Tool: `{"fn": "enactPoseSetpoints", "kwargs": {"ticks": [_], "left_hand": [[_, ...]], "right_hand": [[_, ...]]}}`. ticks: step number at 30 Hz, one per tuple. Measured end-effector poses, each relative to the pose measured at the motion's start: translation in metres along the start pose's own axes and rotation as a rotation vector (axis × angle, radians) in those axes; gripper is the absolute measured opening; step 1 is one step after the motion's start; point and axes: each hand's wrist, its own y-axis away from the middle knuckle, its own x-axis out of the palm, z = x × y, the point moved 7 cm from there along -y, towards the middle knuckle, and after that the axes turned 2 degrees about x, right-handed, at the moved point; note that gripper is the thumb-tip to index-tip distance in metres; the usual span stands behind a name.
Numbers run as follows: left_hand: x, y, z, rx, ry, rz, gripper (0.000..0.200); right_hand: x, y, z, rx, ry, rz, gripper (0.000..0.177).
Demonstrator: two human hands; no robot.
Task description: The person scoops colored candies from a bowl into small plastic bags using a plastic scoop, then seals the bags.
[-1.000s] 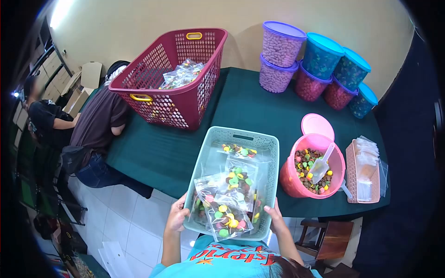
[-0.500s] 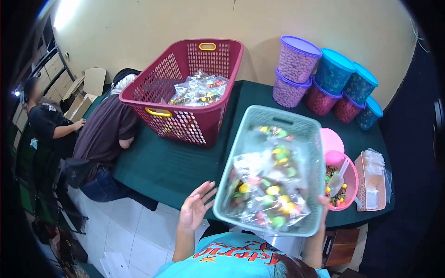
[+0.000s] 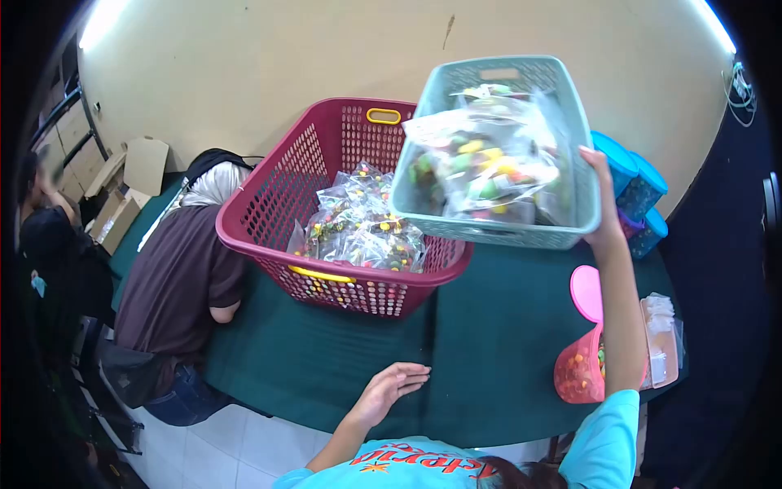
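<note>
My right hand (image 3: pixel 601 194) grips the right rim of a pale green plastic basket (image 3: pixel 497 231), which is raised and tilted beside the big maroon laundry basket (image 3: pixel 277 191). Clear plastic packets of colourful candy (image 3: pixel 489 167) lie in the green basket, slightly blurred. Similar candy packets (image 3: pixel 358 224) are heaped inside the maroon basket, whose right rim is partly hidden behind the green one. My left hand (image 3: pixel 393 393) hovers over the front part of the table, fingers stretched out and holding nothing.
On the green-covered table (image 3: pixel 497 334), a pink tub (image 3: pixel 578 371) and a peach basket of plastic bags (image 3: pixel 661 342) stand at right. Blue-lidded containers (image 3: pixel 643 191) are behind my right arm. One person leans on the table at left (image 3: pixel 183 277); another is farther back.
My right hand has lifted the green basket up and away from me, up to the maroon basket's right side. My left hand has moved forward and right, over the table.
</note>
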Motion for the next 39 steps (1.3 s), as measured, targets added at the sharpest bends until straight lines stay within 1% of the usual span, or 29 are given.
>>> {"fn": "enactPoseSetpoints", "kwargs": {"ticks": [1,2,3,4,5,6,7,8,9,11,12,15,17,19,21,23,25,27,29,30,31,32,33,35,36,37,39], "left_hand": [[-0.004,-0.004,0.004,-0.022,0.008,0.011,0.034],[-0.008,-0.008,0.006,-0.012,0.024,0.019,0.034],[-0.013,-0.011,0.012,-0.047,0.035,-0.001,0.033],[-0.018,-0.015,0.015,-0.085,0.045,-0.022,0.031],[-0.02,-0.019,0.016,-0.083,0.057,-0.017,0.031],[-0.022,-0.021,0.017,-0.083,0.082,-0.032,0.03],[-0.025,-0.023,0.018,-0.085,0.106,-0.048,0.028],[-0.025,-0.025,0.019,-0.088,0.115,-0.046,0.028],[-0.026,-0.027,0.019,-0.086,0.114,-0.056,0.027],[-0.029,-0.03,0.017,-0.082,0.113,-0.074,0.026],[-0.03,-0.03,0.016,-0.072,0.104,-0.077,0.026],[-0.033,-0.029,0.015,-0.07,0.096,-0.084,0.026],[-0.033,-0.029,0.016,-0.076,0.09,-0.077,0.027],[-0.031,-0.028,0.016,-0.063,0.083,-0.08,0.027],[-0.026,-0.027,0.017,-0.066,0.056,-0.085,0.027],[-0.021,-0.025,0.019,-0.067,0.027,-0.091,0.026],[-0.016,-0.023,0.024,-0.081,-0.017,-0.102,0.027],[-0.01,-0.022,0.027,-0.062,-0.048,-0.092,0.027],[-0.002,-0.016,0.029,-0.046,-0.08,-0.089,0.028],[0.002,-0.013,0.028,-0.02,-0.101,-0.104,0.029],[0.005,-0.01,0.027,0.006,-0.122,-0.118,0.03],[0.008,-0.007,0.029,0.033,-0.108,-0.127,0.031],[0.013,-0.005,0.029,0.06,-0.112,-0.129,0.037],[0.024,0.003,0.029,0.129,-0.135,-0.213,0.047],[0.031,0.006,0.031,0.13,-0.194,-0.218,0.055],[0.04,0.009,0.034,0.13,-0.189,-0.221,0.06],[0.047,0.015,0.051,0.099,-0.201,-0.25,0.061]], "right_hand": [[0.039,0.002,0.009,-0.011,0.066,0.0,0.051],[0.041,-0.033,-0.01,0.003,0.014,0.138,0.051],[0.038,-0.061,-0.021,-0.106,0.149,-0.01,0.055],[0.06,-0.058,-0.012,-0.291,0.403,-0.119,0.064],[0.087,-0.052,-0.008,-0.429,0.697,-0.122,0.067],[0.113,-0.044,-0.01,-0.521,0.918,-0.122,0.069],[0.137,-0.037,-0.016,-0.642,1.069,-0.131,0.068],[0.154,-0.034,-0.028,-0.621,1.122,-0.069,0.068],[0.173,-0.027,-0.035,-0.773,1.197,-0.007,0.069],[0.196,-0.02,-0.051,-0.838,1.364,0.087,0.072],[0.203,-0.018,-0.056,-0.872,1.364,0.128,0.075],[0.202,-0.016,-0.049,-0.863,1.285,0.116,0.075],[0.192,-0.014,-0.035,-0.864,1.241,0.055,0.074],[0.173,-0.008,-0.013,-0.923,1.131,-0.031,0.073],[0.15,0.002,0.01,-0.941,1.14,-0.081,0.07],[0.115,0.018,0.038,-1.02,0.945,-0.181,0.064],[0.073,0.044,0.048,-0.745,0.641,-0.253,0.058],[0.024,0.079,0.05,-0.729,0.449,-0.348,0.053],[-0.041,0.12,0.022,-0.537,0.172,-0.464,0.052],[-0.071,0.152,0.001,-0.502,0.102,-0.556,0.052],[-0.093,0.177,-0.028,-0.315,-0.175,-0.498,0.047],[-0.108,0.202,-0.046,-0.274,-0.184,-0.402,0.048],[-0.119,0.222,-0.063,-0.233,-0.193,-0.311,0.049],[-0.127,0.259,-0.103,-0.226,-0.355,-0.634,0.049],[-0.13,0.268,-0.125,-0.131,-0.383,-0.52,0.049],[-0.133,0.279,-0.149,-0.033,-0.411,-0.406,0.049],[-0.14,0.305,-0.208,0.279,-0.457,-0.414,0.052]]}}
